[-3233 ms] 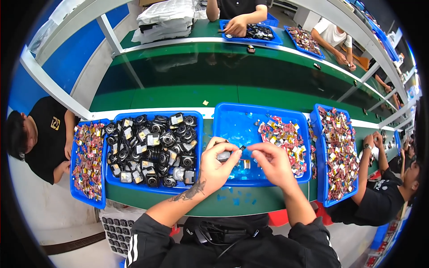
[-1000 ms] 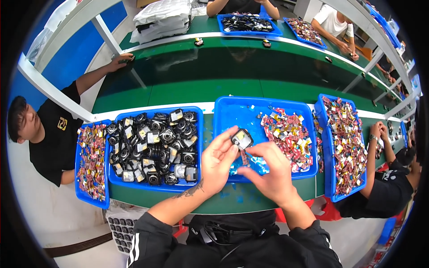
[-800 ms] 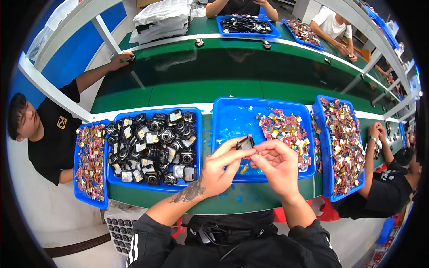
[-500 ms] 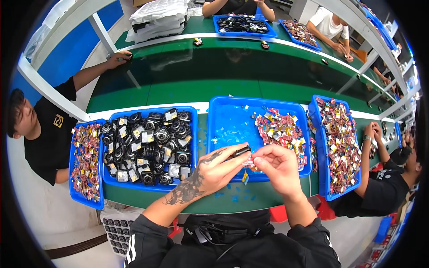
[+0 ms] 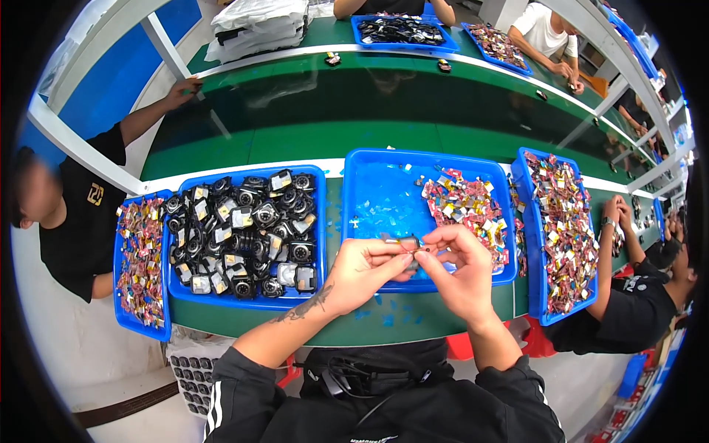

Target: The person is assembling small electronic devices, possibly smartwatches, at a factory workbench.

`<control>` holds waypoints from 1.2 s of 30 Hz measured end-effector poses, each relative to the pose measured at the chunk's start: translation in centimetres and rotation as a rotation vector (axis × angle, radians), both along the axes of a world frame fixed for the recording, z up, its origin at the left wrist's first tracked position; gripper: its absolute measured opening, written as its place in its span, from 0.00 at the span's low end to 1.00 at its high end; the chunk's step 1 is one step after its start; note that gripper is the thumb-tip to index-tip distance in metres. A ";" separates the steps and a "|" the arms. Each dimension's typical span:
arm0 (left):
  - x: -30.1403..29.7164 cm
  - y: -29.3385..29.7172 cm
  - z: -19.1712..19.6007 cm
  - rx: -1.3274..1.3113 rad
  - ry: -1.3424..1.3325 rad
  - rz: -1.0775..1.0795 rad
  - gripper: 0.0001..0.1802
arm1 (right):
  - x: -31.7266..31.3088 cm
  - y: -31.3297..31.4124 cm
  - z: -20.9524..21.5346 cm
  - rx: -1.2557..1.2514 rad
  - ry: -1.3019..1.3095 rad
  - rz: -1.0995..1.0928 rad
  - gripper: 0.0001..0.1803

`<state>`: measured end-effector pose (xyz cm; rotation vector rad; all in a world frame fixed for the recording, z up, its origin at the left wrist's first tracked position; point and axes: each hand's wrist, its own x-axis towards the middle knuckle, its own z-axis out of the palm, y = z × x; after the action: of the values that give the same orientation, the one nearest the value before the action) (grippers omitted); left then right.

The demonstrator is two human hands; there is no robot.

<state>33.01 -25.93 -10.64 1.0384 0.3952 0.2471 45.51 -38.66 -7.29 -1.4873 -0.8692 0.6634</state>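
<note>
My left hand (image 5: pixel 367 273) pinches a small black watch case (image 5: pixel 408 242) over the near side of the middle blue tray (image 5: pixel 357 166). My right hand (image 5: pixel 462 269) meets it from the right, thumb and forefinger pressed together at the case's edge. What sits between those right fingertips is too small to make out. Behind my hands, a heap of small red circuit boards (image 5: pixel 464 203) with yellow and white parts fills the right of the tray. Bits of clear-blue film (image 5: pixel 377 210) lie on its left.
Left of me stands a blue tray of black watch cases (image 5: pixel 244 221). Blue trays of circuit boards stand at far left (image 5: pixel 140 266) and right (image 5: pixel 565 236). Beyond runs a green conveyor belt (image 5: pixel 332 140) carrying a few small parts. Co-workers sit left, right and opposite.
The watch case has turned in my left fingers, with the back of that hand rolled away. The small board with a yellow tab hanging below my fingers no longer shows. Parts on the belt shifted slightly right.
</note>
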 end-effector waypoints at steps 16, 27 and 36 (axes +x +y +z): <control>0.2 -0.6 -0.5 0.132 -0.205 0.197 0.29 | -1.5 1.6 -1.9 0.061 -0.284 -0.250 0.17; -0.7 -0.1 2.2 0.597 -0.020 0.417 0.32 | 2.1 3.9 -2.2 -0.059 -0.268 -0.037 0.22; -14.1 -3.6 21.5 1.289 -0.306 0.344 0.13 | 18.8 19.5 -6.5 -0.589 -0.649 -0.170 0.32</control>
<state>18.92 -29.53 10.86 2.1473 0.0884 1.0416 64.32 -19.19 -13.81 -2.3547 -1.0620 0.3080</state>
